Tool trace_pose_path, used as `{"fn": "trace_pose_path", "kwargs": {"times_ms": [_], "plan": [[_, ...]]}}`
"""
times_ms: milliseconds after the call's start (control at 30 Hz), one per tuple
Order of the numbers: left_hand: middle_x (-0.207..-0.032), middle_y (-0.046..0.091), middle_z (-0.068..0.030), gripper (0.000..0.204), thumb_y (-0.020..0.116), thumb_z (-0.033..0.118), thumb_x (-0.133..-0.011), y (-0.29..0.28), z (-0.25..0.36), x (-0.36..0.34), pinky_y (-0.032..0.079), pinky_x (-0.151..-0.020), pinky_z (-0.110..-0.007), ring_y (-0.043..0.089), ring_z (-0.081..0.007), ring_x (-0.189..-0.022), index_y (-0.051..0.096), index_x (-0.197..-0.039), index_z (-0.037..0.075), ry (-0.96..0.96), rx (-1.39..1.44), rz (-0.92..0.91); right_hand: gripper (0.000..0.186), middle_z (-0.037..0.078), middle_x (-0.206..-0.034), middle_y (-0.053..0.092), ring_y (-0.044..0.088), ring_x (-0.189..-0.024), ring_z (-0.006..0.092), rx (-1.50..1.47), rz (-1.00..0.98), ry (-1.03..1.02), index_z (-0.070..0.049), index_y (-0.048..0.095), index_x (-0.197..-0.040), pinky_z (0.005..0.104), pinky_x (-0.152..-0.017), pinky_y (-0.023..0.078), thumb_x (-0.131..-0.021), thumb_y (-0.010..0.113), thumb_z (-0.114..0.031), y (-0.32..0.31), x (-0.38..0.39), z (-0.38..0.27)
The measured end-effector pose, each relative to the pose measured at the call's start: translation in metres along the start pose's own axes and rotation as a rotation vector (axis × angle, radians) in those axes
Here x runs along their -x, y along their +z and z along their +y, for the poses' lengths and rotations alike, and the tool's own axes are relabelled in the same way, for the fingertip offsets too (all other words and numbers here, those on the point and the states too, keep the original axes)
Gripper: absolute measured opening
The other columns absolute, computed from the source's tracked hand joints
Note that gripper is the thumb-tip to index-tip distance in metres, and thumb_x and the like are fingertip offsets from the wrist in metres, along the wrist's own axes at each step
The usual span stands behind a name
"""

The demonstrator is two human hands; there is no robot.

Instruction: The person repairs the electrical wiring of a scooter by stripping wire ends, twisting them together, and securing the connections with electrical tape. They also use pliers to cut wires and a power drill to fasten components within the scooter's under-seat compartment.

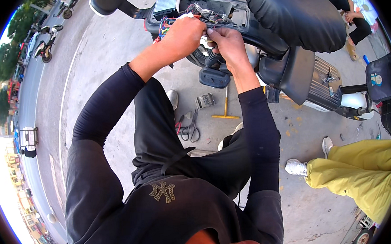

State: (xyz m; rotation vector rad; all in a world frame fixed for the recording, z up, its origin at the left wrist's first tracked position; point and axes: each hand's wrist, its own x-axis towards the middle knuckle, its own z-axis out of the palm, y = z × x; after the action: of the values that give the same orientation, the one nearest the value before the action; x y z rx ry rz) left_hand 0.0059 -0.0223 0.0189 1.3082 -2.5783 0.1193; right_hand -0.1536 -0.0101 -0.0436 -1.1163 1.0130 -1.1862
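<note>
Head view looks down on both hands raised to an opened electric scooter (290, 67). Left hand (182, 35) has its grip curled shut around a bundle of coloured wires (166, 25) in the open compartment under the lifted black seat (296, 15). Right hand (227, 41), touching the left, pinches a small white connector (206, 41) between its fingertips. Just above the left grip sits a silver controller box (166, 4). Well below both grips, on the concrete ground (110, 51), lie scissors (191, 129), a yellow T-handle wrench (226, 109) and a small grey part (204, 100). Right of the grips, a person in yellow trousers (359, 170) stands.
</note>
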Motion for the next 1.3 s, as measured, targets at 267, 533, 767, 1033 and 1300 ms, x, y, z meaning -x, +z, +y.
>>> {"fn": "trace_pose_path", "kwargs": {"times_ms": [267, 533, 767, 1033, 1300], "plan": [[-0.081, 0.071, -0.0171, 0.015, 0.068, 0.016, -0.084, -0.008, 0.008, 0.000, 0.056, -0.074, -0.045, 0.070, -0.0364, -0.077, 0.078, -0.091, 0.007, -0.076, 0.010, -0.004, 0.022, 0.002, -0.078, 0.067, 0.063, -0.065, 0.0082, -0.022, -0.134, 0.118, 0.001, 0.070, -0.094, 0.0232, -0.050, 0.044, -0.096, 0.065, -0.020, -0.014, 0.003, -0.002], [-0.077, 0.071, -0.0148, 0.014, 0.073, 0.017, -0.079, -0.009, 0.008, 0.001, 0.056, -0.070, -0.042, 0.070, -0.0335, -0.073, 0.078, -0.088, 0.007, -0.074, 0.036, 0.029, 0.024, 0.002, -0.080, 0.067, 0.063, -0.063, 0.0082, -0.053, -0.147, 0.163, -0.002, 0.070, -0.090, 0.0221, -0.050, 0.044, -0.097, 0.065, -0.024, -0.018, 0.000, -0.001], [-0.076, 0.069, -0.0185, 0.011, 0.071, 0.012, -0.074, -0.002, 0.007, 0.003, 0.056, -0.071, -0.046, 0.069, -0.0368, -0.076, 0.074, -0.079, 0.004, -0.114, 0.096, 0.057, 0.023, 0.001, -0.077, 0.067, 0.063, -0.061, 0.0082, -0.141, -0.133, 0.182, -0.004, 0.069, -0.087, 0.0221, -0.049, 0.043, -0.097, 0.065, -0.025, -0.015, -0.002, 0.000], [-0.077, 0.069, -0.0185, 0.011, 0.067, 0.012, -0.077, 0.010, 0.003, 0.004, 0.055, -0.069, -0.047, 0.068, -0.0385, -0.075, 0.071, -0.079, 0.003, -0.058, 0.037, 0.124, 0.021, -0.003, -0.073, 0.066, 0.058, -0.061, 0.0036, -0.051, -0.034, 0.215, -0.008, 0.070, -0.086, 0.0188, -0.051, 0.042, -0.098, 0.065, -0.025, -0.002, 0.004, -0.012], [-0.085, 0.067, -0.0166, 0.016, 0.068, 0.016, -0.084, 0.011, -0.001, 0.018, 0.053, -0.076, -0.045, 0.067, -0.0360, -0.084, 0.072, -0.088, 0.001, -0.057, 0.068, 0.092, 0.020, 0.000, -0.073, 0.065, 0.057, -0.058, 0.0059, -0.073, -0.037, 0.123, -0.003, 0.070, -0.090, 0.0211, -0.048, 0.043, -0.097, 0.064, -0.021, 0.003, 0.001, -0.005]]}}
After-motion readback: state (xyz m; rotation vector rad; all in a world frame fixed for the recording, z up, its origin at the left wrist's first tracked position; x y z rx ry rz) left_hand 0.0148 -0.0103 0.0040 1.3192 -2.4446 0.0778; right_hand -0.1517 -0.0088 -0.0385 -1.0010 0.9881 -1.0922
